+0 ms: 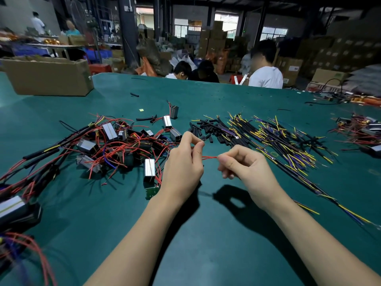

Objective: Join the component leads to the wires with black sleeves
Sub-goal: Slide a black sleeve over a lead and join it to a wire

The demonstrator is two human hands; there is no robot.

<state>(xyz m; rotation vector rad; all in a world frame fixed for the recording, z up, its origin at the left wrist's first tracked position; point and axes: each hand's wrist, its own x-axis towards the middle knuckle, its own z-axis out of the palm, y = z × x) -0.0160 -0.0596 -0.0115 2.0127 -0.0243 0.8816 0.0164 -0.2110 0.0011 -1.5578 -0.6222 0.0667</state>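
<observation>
Left hand: left hand [182, 162] held above the green table [206, 234], thumb and forefinger pinched together at a small dark tip, apparently a bare lead end or a short sleeve; too small to tell which. Remaining fingers curled.
Right hand: right hand [245, 164] just beside the left, fingertips closed in a pinch on the other end of a red lead [209, 157]. Lower fingers curled under, and a thin wire seems to trail from them.
Red lead: spans the short gap between the two hands, slightly bowed, off the table.
Handling (judgement): lead is light, thin and limp; it will flop unless held close to the stripped end. Bare strands likely fray or bend if squeezed. Best hold is on the insulation just behind the tip.
Black sleeves: loose pile of black sleeves [203, 129] on the table just beyond the hands. Short, light tubes, probably slippery and easy to drop.
Sleeved wires: sleeved wires [278, 139] with yellow and purple ends fanned out to the right, near the sleeve pile.
Components: heap of components [123, 141] with red leads to the left; one component [149, 169] lies just beside the left wrist.
Further out: cardboard box [48, 76] at the far left of the table.
</observation>
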